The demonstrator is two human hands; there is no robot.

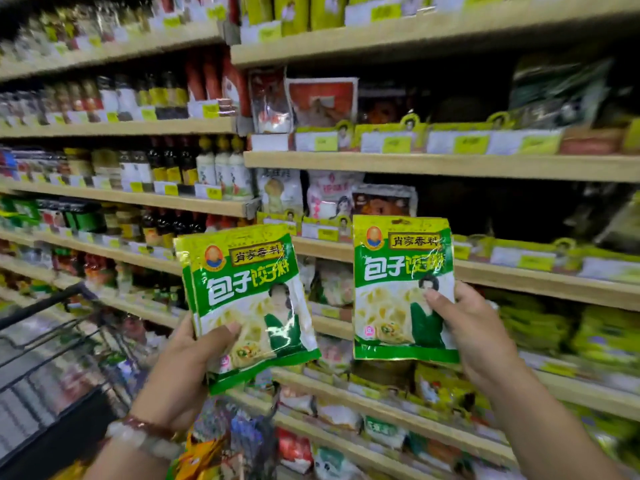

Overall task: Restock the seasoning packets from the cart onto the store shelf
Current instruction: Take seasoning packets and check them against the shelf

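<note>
The left hand [180, 355] is pinching one packet [246, 303], perhaps two stacked; the right hand [474, 327] is gripping another packet [403, 289]. Both are hanging before the shelf [519, 271], right of the cart [52, 341]. Slide them in upright, labels outward.

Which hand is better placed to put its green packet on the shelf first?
Probably the right hand: its green packet is held upright before the packet shelves. The left hand holds its tilted packet nearer the cart.
</note>
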